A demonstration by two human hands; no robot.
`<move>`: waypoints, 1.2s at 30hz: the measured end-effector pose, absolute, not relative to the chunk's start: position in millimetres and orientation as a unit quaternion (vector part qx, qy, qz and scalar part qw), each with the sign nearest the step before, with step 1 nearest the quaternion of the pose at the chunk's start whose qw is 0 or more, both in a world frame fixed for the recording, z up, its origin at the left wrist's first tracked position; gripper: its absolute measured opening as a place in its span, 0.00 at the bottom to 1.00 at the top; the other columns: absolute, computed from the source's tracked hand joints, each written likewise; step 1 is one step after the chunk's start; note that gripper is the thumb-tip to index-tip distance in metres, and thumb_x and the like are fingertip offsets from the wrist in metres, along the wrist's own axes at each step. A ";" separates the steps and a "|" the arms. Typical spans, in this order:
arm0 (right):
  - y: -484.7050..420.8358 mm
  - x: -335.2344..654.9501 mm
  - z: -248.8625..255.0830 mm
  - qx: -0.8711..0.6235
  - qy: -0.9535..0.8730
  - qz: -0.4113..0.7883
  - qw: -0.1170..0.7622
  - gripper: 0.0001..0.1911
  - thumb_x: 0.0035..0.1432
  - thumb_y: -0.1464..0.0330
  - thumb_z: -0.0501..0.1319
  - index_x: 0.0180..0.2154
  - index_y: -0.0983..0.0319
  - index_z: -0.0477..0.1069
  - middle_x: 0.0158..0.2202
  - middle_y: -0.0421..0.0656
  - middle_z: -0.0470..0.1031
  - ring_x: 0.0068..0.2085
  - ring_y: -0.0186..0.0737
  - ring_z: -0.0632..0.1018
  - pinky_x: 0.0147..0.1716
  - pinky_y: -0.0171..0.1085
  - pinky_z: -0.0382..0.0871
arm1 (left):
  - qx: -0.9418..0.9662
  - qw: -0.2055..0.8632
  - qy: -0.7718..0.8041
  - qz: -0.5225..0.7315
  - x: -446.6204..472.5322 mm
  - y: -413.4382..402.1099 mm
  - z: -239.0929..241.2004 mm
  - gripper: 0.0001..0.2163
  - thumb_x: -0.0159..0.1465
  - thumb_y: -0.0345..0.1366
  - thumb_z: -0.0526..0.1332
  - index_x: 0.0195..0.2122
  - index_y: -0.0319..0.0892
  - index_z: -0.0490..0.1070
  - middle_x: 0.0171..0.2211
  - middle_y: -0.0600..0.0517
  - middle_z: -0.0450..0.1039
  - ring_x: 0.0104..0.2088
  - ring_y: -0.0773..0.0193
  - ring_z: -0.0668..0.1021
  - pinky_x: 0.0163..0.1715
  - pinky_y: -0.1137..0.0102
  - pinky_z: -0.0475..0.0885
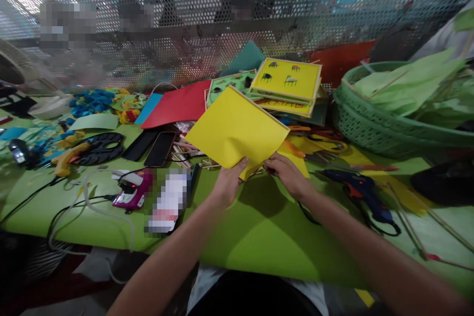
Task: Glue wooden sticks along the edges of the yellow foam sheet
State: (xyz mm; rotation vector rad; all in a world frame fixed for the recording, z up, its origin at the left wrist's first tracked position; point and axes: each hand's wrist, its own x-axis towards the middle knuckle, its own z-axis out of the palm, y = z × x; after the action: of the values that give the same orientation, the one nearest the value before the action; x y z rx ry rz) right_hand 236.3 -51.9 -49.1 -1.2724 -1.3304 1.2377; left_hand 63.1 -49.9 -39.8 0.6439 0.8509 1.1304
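Note:
A yellow sheet, with a thin pale strip along its upper right edge, is held tilted above the green table. My left hand grips its lower edge, the thumb on top and the sheet bending there. At the lower right edge, my right hand is closed with its fingers bunched against the sheet; the fingertips are partly hidden. Behind the sheet lie framed yellow boards with small chair-like figures on the top one. A blue glue gun rests to the right of my right hand.
Green plastic baskets with green sheets stand at the right. Phones, a purple power adapter with cables and a yellow glue gun lie left. A red sheet lies behind. A perforated metal screen borders the back.

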 end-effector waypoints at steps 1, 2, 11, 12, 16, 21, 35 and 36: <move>-51.7 236.7 -49.4 -0.514 -0.537 0.497 0.447 0.10 0.52 0.62 0.59 0.23 0.57 0.63 0.25 0.38 0.63 0.31 0.39 0.64 0.31 0.40 0.58 | 0.287 0.714 0.383 0.511 63.5 -50.3 -38.3 0.14 0.62 0.33 0.69 0.50 0.48 0.79 0.58 0.47 0.78 0.61 0.46 0.76 0.63 0.51 0.68; -51.7 237.0 -49.5 -0.515 -0.537 0.495 0.449 0.09 0.51 0.62 0.58 0.23 0.57 0.63 0.26 0.39 0.63 0.31 0.39 0.64 0.31 0.40 0.58 | 0.284 0.715 0.382 0.512 63.8 -50.6 -36.9 0.15 0.62 0.33 0.69 0.50 0.47 0.79 0.58 0.47 0.77 0.61 0.47 0.76 0.64 0.52 0.68; -55.3 232.7 -41.3 -0.509 -0.537 0.503 0.447 0.10 0.54 0.60 0.57 0.25 0.57 0.64 0.25 0.39 0.65 0.28 0.38 0.63 0.30 0.40 0.57 | 0.274 0.716 0.374 0.522 62.9 -48.3 -37.7 0.18 0.62 0.33 0.68 0.54 0.49 0.77 0.59 0.49 0.77 0.62 0.49 0.75 0.64 0.54 0.68; -55.5 232.1 -40.6 -0.508 -0.538 0.504 0.445 0.12 0.55 0.58 0.57 0.25 0.57 0.64 0.25 0.38 0.65 0.28 0.38 0.63 0.30 0.40 0.57 | 0.277 0.714 0.375 0.522 62.6 -48.2 -38.3 0.18 0.62 0.33 0.68 0.54 0.49 0.77 0.60 0.49 0.76 0.63 0.49 0.75 0.64 0.53 0.68; -55.1 231.5 -41.6 -0.503 -0.549 0.502 0.441 0.14 0.55 0.55 0.60 0.25 0.57 0.66 0.24 0.37 0.64 0.29 0.38 0.64 0.31 0.39 0.58 | 0.282 0.712 0.384 0.516 62.4 -49.1 -39.7 0.15 0.62 0.32 0.69 0.51 0.48 0.79 0.58 0.48 0.78 0.62 0.48 0.75 0.64 0.53 0.67; -53.8 234.7 -47.1 -0.509 -0.559 0.481 0.444 0.11 0.53 0.59 0.59 0.23 0.57 0.65 0.26 0.39 0.65 0.32 0.41 0.66 0.33 0.41 0.60 | 0.276 0.722 0.372 0.514 64.7 -49.0 -40.1 0.12 0.62 0.31 0.68 0.47 0.47 0.79 0.57 0.49 0.78 0.60 0.50 0.77 0.64 0.55 0.67; -55.0 234.1 -42.3 -0.505 -0.559 0.493 0.435 0.10 0.56 0.61 0.56 0.26 0.58 0.66 0.26 0.39 0.66 0.29 0.39 0.65 0.31 0.40 0.58 | 0.269 0.718 0.361 0.531 63.4 -48.1 -36.9 0.18 0.62 0.32 0.68 0.54 0.46 0.77 0.58 0.47 0.78 0.59 0.50 0.78 0.62 0.56 0.70; -54.9 234.2 -41.8 -0.504 -0.559 0.495 0.434 0.11 0.57 0.59 0.55 0.26 0.58 0.66 0.26 0.39 0.66 0.29 0.39 0.65 0.31 0.40 0.58 | 0.271 0.717 0.360 0.532 63.3 -48.1 -37.1 0.18 0.62 0.32 0.68 0.54 0.46 0.77 0.58 0.47 0.78 0.60 0.50 0.78 0.62 0.56 0.70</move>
State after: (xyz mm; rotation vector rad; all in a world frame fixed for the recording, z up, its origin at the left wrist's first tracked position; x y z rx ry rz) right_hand 234.2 -54.9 -41.8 -1.2559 -1.3922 1.2325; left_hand 63.3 -48.1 -37.1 0.6002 0.7970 1.1773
